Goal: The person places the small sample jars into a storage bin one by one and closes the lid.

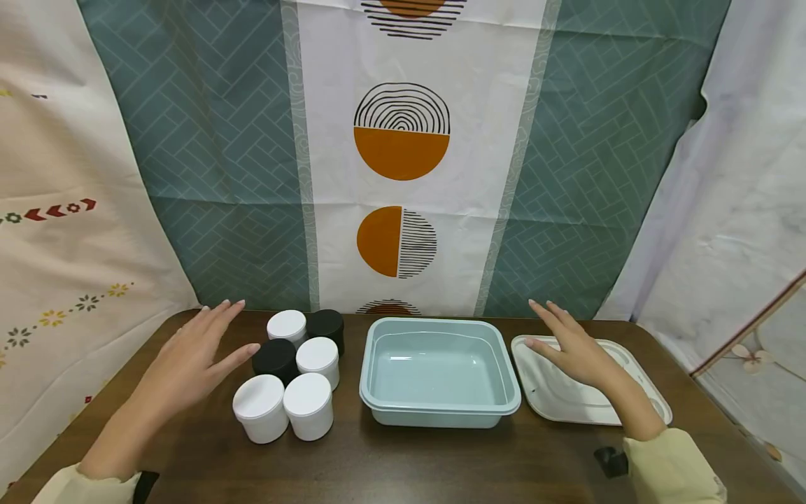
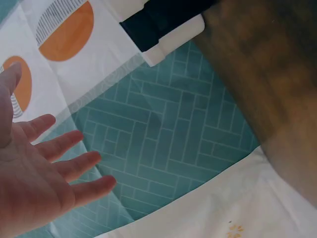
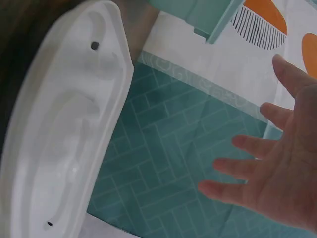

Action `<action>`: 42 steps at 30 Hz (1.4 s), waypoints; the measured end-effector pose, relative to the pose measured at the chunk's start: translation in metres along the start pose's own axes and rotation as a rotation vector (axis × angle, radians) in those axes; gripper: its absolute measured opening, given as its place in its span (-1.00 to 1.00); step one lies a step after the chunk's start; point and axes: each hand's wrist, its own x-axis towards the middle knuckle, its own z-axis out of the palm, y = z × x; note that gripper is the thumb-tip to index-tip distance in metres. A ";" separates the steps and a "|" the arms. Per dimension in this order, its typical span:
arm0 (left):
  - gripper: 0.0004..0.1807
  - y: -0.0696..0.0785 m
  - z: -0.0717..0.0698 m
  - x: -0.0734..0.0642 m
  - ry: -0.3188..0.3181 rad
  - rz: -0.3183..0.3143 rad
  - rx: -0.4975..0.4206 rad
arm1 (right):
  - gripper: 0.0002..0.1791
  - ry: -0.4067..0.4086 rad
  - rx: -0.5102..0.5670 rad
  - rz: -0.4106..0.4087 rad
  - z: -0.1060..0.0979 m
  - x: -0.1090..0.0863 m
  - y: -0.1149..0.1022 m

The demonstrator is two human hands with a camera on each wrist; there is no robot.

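My left hand (image 1: 194,353) is held with its fingers spread, just left of a cluster of round lidded jars; nothing is in it. Most are white, such as the front white jar (image 1: 308,406); a black jar (image 1: 274,360) sits beside my thumb, and another black jar (image 1: 326,329) stands at the back. In the middle lies a pale blue plastic basin (image 1: 441,414). My right hand (image 1: 576,353), fingers extended and holding nothing, overlaps a white tray (image 1: 560,400) in the head view. The right wrist view shows the tray (image 3: 74,124) from below the palm side.
A dark brown wooden table (image 1: 403,465) carries everything. Behind it hangs a green and white patterned curtain (image 1: 403,192). Pale cloth (image 1: 75,231) hangs at the left, and white cloth (image 1: 737,231) at the right. A small black object (image 1: 611,462) shows by my right sleeve.
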 end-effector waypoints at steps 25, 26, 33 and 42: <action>-0.24 -0.004 0.034 -0.043 -0.088 -0.056 -0.398 | -0.33 -0.132 0.462 -0.039 0.054 0.004 0.009; -0.23 -0.003 0.035 -0.044 -0.088 -0.055 -0.401 | -0.33 -0.140 0.475 -0.043 0.055 0.004 0.009; -0.23 -0.002 0.045 -0.050 -0.079 -0.024 -0.497 | -0.33 -0.175 0.517 -0.024 0.059 0.003 0.011; -0.23 0.001 0.052 -0.052 -0.055 -0.040 -0.456 | -0.30 -0.239 0.595 0.005 0.058 0.007 0.010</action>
